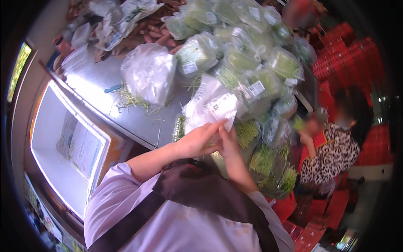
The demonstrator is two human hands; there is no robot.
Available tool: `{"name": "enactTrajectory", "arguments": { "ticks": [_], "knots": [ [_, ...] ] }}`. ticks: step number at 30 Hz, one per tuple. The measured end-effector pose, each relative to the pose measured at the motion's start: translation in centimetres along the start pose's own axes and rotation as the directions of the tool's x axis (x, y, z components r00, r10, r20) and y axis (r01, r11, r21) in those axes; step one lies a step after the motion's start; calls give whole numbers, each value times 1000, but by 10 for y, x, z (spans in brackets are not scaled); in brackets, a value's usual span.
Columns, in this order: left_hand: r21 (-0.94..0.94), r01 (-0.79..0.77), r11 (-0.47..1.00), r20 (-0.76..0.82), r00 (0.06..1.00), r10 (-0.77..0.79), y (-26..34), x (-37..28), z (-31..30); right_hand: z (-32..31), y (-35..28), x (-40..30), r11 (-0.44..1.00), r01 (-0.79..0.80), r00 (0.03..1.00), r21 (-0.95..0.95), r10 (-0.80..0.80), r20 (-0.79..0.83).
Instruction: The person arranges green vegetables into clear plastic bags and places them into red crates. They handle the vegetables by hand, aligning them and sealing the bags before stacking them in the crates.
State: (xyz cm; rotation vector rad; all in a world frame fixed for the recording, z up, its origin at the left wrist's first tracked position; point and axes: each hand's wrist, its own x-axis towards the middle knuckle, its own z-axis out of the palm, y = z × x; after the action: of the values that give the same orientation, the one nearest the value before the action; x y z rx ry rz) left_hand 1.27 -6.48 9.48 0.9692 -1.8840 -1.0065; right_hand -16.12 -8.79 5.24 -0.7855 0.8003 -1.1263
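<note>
A thin white plastic bag with a printed label lies in front of me, its near edge at my fingers. My left hand pinches that edge with its fingertips. Close against it, my right hand grips the same edge, and the fingertips of both hands nearly meet. Beneath and beside the bag are bundles of thin green sprouts. Farther off, several clear bags of green vegetables are piled up, some with labels. A large clear plastic bag rests left of the pile.
A blue-handled tool lies by loose stems on the metal table. Reddish sweet potatoes are heaped at the back. An open foam box stands at left. At right are a person and red crates.
</note>
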Motion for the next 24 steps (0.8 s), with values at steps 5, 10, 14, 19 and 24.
{"name": "enactTrajectory", "arguments": {
  "ticks": [5,10,14,19,24],
  "knots": [
    [-189,181,965,-255,940,-226,-32,-17,-19,-25,-5,-16,973,-65,979,223,106,-175],
    [-626,255,737,-74,921,-382,-40,-4,-11,-31,1,-34,924,-190,980,333,199,8],
    [-601,320,732,-57,897,-439,-50,0,-10,-51,5,-28,916,-124,992,382,128,15],
    [-287,222,932,-569,743,-352,-125,2,-80,-79,-10,-35,839,-71,969,540,187,-163],
    [152,248,957,-827,562,-14,-131,34,-191,-113,5,-36,857,39,945,514,135,-297]
  ]
}}
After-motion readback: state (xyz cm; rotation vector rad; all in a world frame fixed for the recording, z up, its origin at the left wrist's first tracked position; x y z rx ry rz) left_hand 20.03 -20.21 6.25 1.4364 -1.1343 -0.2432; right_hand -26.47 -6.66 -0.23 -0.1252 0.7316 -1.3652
